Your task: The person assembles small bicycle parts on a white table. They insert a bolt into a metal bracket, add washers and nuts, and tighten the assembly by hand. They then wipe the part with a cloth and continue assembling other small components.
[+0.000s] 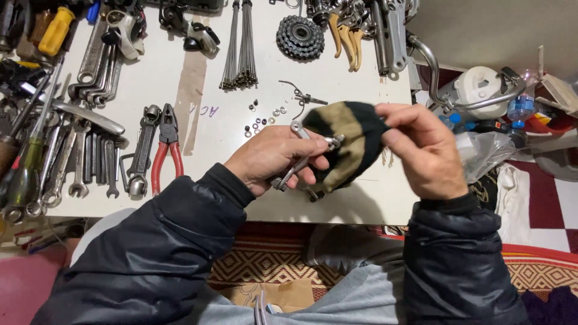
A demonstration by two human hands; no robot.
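Dark jacket sleeves closest to camera, both hands up over front edge of white counter (pixel 337 207). Left hand (pixel 271 159) curled shut round small metal bike part (pixel 295 165), looked like brake caliper; long axis ran diagonal, low-left to up-right. Right hand (pixel 421 150) pinched black-and-tan striped cloth (pixel 349 144), pressed onto part's upper-right end. So cloth sat between hands, touching part. Red-handled pliers (pixel 167 150) and wrenches (pixel 84 162) well off to left, loose nuts (pixel 262 117) just beyond.

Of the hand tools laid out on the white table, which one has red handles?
The pliers, lying left of the left hand beside the adjustable wrench. Their two handles are red; the wrenches and spanners around them are bare metal.
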